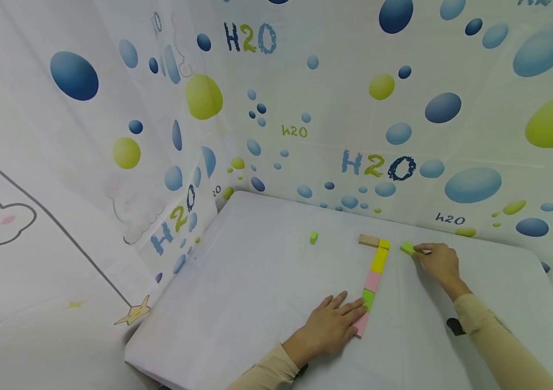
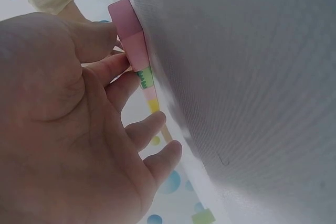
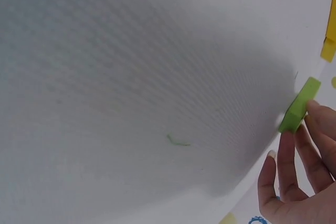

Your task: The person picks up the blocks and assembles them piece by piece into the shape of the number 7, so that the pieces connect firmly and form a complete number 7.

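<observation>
A row of blocks lies on the white table, with a pink block (image 1: 361,325) at its near end, then a green block (image 1: 368,298), another pink block (image 1: 372,280) and a yellow block (image 1: 379,260). My left hand (image 1: 327,330) rests beside this row, fingers spread, thumb and forefingers touching the near pink and green blocks from the left. In the left wrist view the near pink block (image 2: 128,27) shows along the thumb. To the right of the row's far end, my right hand (image 1: 439,265) pinches a loose green block (image 3: 302,106) between thumb and fingers, close over the table.
At the row's far end, a small yellow piece (image 1: 384,244) adjoins a wooden block (image 1: 368,240) pointing left. Another green block (image 1: 313,237) stands alone farther left. Behind the table (image 1: 237,292) hangs a bubble-printed curtain (image 1: 301,97).
</observation>
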Available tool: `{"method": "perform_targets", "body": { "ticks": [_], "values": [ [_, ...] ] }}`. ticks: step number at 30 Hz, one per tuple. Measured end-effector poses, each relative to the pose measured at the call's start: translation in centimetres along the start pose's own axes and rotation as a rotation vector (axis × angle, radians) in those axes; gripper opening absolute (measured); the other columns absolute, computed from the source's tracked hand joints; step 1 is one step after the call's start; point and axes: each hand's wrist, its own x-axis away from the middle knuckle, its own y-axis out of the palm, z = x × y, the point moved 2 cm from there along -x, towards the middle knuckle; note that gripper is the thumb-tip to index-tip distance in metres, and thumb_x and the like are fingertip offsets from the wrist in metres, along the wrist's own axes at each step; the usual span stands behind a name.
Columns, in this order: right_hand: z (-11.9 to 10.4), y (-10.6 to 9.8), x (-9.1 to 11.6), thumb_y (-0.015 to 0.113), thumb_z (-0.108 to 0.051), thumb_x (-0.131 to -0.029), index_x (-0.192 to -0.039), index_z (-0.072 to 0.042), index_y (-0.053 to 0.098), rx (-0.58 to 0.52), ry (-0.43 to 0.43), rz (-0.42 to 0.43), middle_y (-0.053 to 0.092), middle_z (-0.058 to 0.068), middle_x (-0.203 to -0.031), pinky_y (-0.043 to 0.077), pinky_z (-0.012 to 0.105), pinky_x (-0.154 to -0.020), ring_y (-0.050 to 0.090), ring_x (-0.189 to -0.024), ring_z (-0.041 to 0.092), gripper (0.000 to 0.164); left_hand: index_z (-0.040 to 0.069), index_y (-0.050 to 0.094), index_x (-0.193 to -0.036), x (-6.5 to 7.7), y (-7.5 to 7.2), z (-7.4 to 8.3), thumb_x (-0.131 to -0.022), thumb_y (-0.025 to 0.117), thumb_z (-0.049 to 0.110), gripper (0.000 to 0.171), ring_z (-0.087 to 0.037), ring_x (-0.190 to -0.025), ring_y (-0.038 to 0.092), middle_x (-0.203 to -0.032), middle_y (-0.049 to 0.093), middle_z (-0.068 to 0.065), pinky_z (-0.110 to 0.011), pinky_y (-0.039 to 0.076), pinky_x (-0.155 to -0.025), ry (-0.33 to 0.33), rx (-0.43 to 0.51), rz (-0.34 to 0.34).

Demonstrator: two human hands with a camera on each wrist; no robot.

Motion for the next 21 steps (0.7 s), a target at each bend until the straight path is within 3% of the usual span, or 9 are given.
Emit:
{"method": "perform_targets", "body": {
  "ticks": [6, 15, 21],
  "values": [
    [-0.2, 0.1, -0.2, 0.076, -0.018, -0.095, -0.114, 0.001, 0.078, -0.012, 0.011, -0.008, 0.076, 0.026, -0.096, 0.046, 0.031, -0.053, 0.068, -0.072, 0.026, 0.027, 0.032, 0.039, -0.162, 0.0, 0.0, 0.0, -0.113, 0.042, 0.040, 0.050, -0.023, -0.155, 0.032, -0.168, 0.033, 0.015, -0.044, 0.034, -0.121, 0.000, 0.001, -0.001],
    [-0.2, 0.3, -0.9, 0.076, -0.015, -0.094, -0.112, 0.003, 0.079, -0.013, -0.046, 0.008, 0.076, 0.027, -0.095, 0.044, 0.031, -0.050, 0.071, -0.073, 0.032, 0.025, 0.032, 0.040, -0.162, 0.1, -0.1, 0.0, -0.112, 0.044, 0.039, 0.050, -0.023, -0.155, 0.033, -0.167, 0.034, 0.015, -0.044, 0.035, -0.121, 0.002, 0.004, 0.005],
    [-0.3, 0.3, -1.5, 0.076, -0.016, -0.095, -0.112, 0.001, 0.079, -0.014, -0.026, -0.017, 0.076, 0.026, -0.096, 0.044, 0.032, -0.052, 0.064, -0.069, 0.023, 0.025, 0.031, 0.040, -0.162, 0.2, -0.2, 0.0, -0.112, 0.044, 0.038, 0.050, -0.024, -0.155, 0.033, -0.168, 0.034, 0.015, -0.044, 0.035, -0.121, 0.002, 0.010, 0.001]
  ]
}}
